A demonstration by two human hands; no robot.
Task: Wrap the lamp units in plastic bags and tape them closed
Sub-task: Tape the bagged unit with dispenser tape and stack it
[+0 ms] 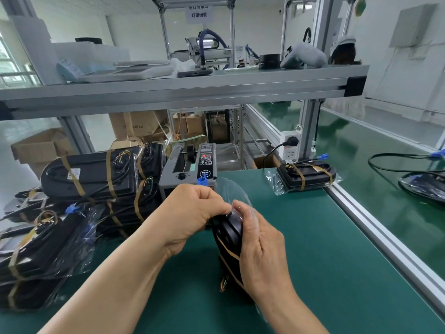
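I hold a black lamp unit (228, 233) on edge on the green table (325, 249), just in front of the tape dispenser (190, 167), on my side of it. My left hand (192, 213) is curled, thumb and fingers pinching the clear plastic bag (231, 189) at the lamp's top end. My right hand (260, 256) grips the lamp's side, its thumb pinching the film right beside my left fingertips. The loose mouth of the bag stands up in an arc between my hands and the dispenser. Brown bands cross the lamp's body, and coloured wires show at its near end, under my right wrist. Left of the dispenser, close against its side, lies a pile of bagged lamps (91, 179) bound with brown bands. Right of the dispenser, well apart from it at the table's far edge, one more bagged lamp (305, 175) lies flat. Behind it to the right, a white socket (290, 145) holds a black plug. Above the dispenser runs a metal shelf (183, 90).
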